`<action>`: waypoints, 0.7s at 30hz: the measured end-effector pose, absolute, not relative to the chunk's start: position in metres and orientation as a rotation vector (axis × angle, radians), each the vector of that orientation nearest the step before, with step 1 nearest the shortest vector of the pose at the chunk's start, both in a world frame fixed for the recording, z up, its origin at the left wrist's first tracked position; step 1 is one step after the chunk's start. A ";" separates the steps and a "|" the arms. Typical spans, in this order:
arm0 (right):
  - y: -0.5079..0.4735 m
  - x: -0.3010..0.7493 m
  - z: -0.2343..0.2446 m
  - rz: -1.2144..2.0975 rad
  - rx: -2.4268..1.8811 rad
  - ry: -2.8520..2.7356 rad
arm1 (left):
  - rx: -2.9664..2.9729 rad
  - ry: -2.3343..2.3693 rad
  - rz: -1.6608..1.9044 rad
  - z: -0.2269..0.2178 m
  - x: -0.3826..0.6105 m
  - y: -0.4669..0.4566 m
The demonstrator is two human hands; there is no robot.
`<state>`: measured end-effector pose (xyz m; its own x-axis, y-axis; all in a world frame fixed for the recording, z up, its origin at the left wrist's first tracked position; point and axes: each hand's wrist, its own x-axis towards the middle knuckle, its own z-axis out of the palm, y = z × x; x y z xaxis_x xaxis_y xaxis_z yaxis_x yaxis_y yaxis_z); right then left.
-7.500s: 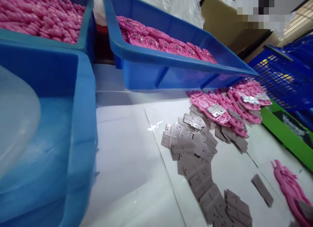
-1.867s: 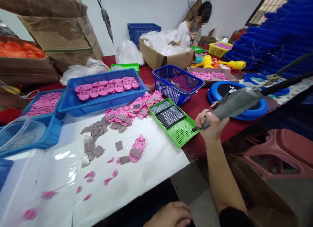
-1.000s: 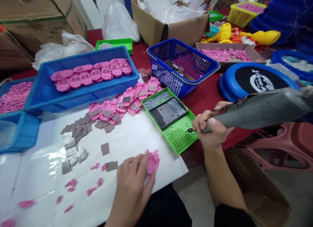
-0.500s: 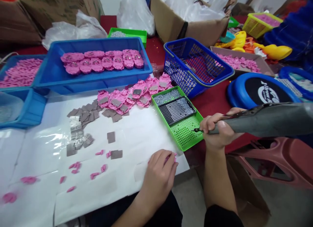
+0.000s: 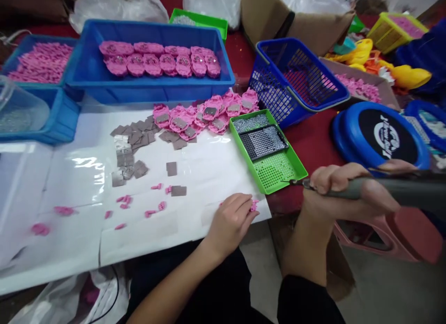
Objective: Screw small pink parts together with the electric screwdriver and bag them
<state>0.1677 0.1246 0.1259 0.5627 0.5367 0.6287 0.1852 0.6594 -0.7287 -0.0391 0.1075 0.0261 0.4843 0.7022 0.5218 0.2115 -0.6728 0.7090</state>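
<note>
In my right hand (image 5: 343, 194) is a dark grey electric screwdriver (image 5: 411, 190), held level with its fingers wrapped round the front of the body. Its thin bit points left, over the lower right corner of a green tray (image 5: 302, 171). That tray holds small screws (image 5: 251, 123) and a black perforated plate (image 5: 261, 145). My left hand (image 5: 232, 221) is closed over a pink plastic part (image 5: 254, 205) at the front right of the white work surface. Most of this part is hidden under the fingers.
Grey square plates (image 5: 139, 133) and a pile of pink shells (image 5: 184, 119) lie behind. Loose pink pieces (image 5: 124, 201) are scattered to the left. A blue bin (image 5: 149, 92) with rows of pink shells and a blue basket (image 5: 275, 101) stand at the back. Blue stools (image 5: 351, 133) are at right.
The view has tilted down and shifted left, so the table things sit higher and further right. My left hand stays on the pink part; the screwdriver's bit remains by the tray's corner.
</note>
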 end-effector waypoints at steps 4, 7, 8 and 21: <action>0.097 0.131 0.127 0.443 -0.835 -1.057 | 2.182 0.751 1.089 0.022 -0.040 0.109; 0.093 0.116 0.116 0.603 -0.802 -1.092 | 2.181 0.740 1.048 0.020 -0.040 0.110; 0.094 0.114 0.112 0.645 -0.791 -1.094 | 2.182 0.737 1.033 0.020 -0.040 0.110; 0.103 0.101 0.101 0.685 -0.817 -1.138 | 2.269 0.767 0.947 0.018 -0.037 0.108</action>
